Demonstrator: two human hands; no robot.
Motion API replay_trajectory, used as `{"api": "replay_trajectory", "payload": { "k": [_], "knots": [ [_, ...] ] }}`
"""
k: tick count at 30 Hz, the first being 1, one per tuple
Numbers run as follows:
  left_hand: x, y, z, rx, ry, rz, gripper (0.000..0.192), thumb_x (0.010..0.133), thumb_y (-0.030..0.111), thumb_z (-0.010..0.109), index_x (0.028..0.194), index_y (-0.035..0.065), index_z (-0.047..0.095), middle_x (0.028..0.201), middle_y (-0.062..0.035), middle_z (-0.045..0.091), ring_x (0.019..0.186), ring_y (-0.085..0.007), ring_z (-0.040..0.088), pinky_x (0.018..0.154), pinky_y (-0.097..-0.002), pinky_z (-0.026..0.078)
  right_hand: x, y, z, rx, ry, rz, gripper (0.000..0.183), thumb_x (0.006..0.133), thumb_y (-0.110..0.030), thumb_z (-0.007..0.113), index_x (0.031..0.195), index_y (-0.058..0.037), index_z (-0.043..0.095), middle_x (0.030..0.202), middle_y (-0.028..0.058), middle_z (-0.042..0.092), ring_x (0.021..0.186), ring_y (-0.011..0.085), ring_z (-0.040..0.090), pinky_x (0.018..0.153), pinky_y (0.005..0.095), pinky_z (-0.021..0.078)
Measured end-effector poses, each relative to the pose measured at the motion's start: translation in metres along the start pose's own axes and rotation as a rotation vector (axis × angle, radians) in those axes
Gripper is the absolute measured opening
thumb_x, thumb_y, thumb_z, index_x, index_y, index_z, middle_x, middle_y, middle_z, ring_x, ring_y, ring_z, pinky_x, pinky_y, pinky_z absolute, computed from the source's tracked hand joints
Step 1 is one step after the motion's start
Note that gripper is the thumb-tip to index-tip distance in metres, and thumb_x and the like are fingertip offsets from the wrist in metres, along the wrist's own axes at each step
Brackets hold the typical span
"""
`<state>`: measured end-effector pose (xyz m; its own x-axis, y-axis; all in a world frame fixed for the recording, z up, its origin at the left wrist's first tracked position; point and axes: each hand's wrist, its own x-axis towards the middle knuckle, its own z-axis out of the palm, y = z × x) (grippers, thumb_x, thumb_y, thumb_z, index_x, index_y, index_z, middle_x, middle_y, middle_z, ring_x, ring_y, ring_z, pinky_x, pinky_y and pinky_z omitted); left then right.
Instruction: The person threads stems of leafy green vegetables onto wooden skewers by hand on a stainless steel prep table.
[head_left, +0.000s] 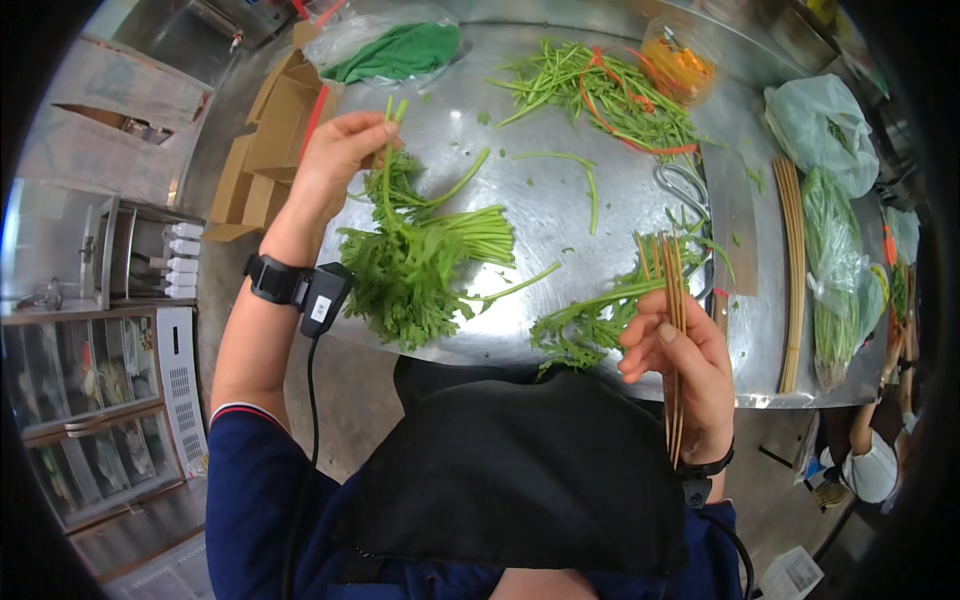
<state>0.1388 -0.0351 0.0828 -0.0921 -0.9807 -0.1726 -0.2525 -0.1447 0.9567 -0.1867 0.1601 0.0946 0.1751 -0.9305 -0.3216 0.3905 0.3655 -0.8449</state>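
Note:
My left hand (341, 150) is raised at the far left of the steel table, pinching the stems of a leafy green sprig (387, 176). Under it lies a pile of feathery greens (420, 277), its cut stems (476, 234) bunched to the right. My right hand (686, 349) is closed around several thin wooden skewers (675, 300) that point away from me. Just left of that hand lie more leafy stems (592, 319); whether they touch its fingers I cannot tell. A loose bent stem (577, 163) rests between the two hands, farther back.
Scissors (686, 187) and a broad knife blade (733, 225) lie right of centre. Beyond are a skewer bundle (791, 277) and bagged vegetables (832, 277). Tied green stems (600, 97) and an orange-filled tub (679, 67) sit at the back. A cardboard box (274, 135) stands left; another person's arm (862, 427) shows right.

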Motion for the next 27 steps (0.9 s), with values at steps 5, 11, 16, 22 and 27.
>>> {"api": "replay_trajectory", "payload": {
  "k": [5,11,16,22,27],
  "knots": [
    [-0.018,0.033,-0.017,-0.323,-0.073,0.039,0.025,0.084,0.022,0.057,0.096,0.0000,0.060,0.074,-0.0003,0.058,0.066,-0.0057,0.053,0.061,-0.0194,0.043,-0.003,0.002,-0.002,0.004,0.013,-0.016,0.026,0.088,-0.008,0.039,0.112,0.0023,0.044,0.088,0.0127,0.058,0.072,0.0165,0.060,0.065,0.0263,0.0494],
    [-0.028,0.067,-0.024,-0.617,0.042,0.208,0.025,0.085,0.021,0.055,0.096,-0.0008,0.058,0.074,-0.0007,0.058,0.063,-0.0059,0.052,0.056,-0.0169,0.041,-0.007,0.004,0.000,-0.002,-0.013,-0.018,0.026,0.088,-0.009,0.039,0.111,0.0018,0.044,0.088,0.0124,0.057,0.072,0.0163,0.060,0.064,0.0264,0.0493],
    [-0.018,0.043,-0.028,0.166,-0.010,0.109,0.018,0.085,0.018,0.055,0.091,0.0019,0.061,0.076,-0.0002,0.057,0.056,-0.0022,0.045,0.045,-0.0148,0.030,-0.006,0.005,-0.002,-0.003,-0.031,-0.027,0.025,0.088,-0.009,0.039,0.111,0.0010,0.044,0.089,0.0120,0.057,0.073,0.0159,0.059,0.064,0.0258,0.0490],
    [-0.022,0.079,-0.061,-0.342,0.073,0.267,0.022,0.085,0.017,0.055,0.097,-0.0016,0.059,0.077,-0.0030,0.059,0.056,-0.0014,0.043,0.041,-0.0135,0.028,-0.008,0.004,-0.001,0.032,-0.024,-0.041,0.025,0.088,-0.010,0.040,0.111,0.0012,0.045,0.088,0.0118,0.057,0.072,0.0157,0.059,0.064,0.0253,0.0488],
    [-0.007,0.085,-0.068,-0.391,0.163,0.258,0.023,0.084,0.019,0.058,0.096,-0.0015,0.060,0.072,-0.0002,0.057,0.053,-0.0016,0.039,0.041,-0.0144,0.025,-0.005,0.005,0.001,0.015,0.001,-0.012,0.024,0.088,-0.009,0.040,0.110,0.0015,0.045,0.087,0.0120,0.057,0.072,0.0152,0.059,0.064,0.0251,0.0490]
  ]
}}
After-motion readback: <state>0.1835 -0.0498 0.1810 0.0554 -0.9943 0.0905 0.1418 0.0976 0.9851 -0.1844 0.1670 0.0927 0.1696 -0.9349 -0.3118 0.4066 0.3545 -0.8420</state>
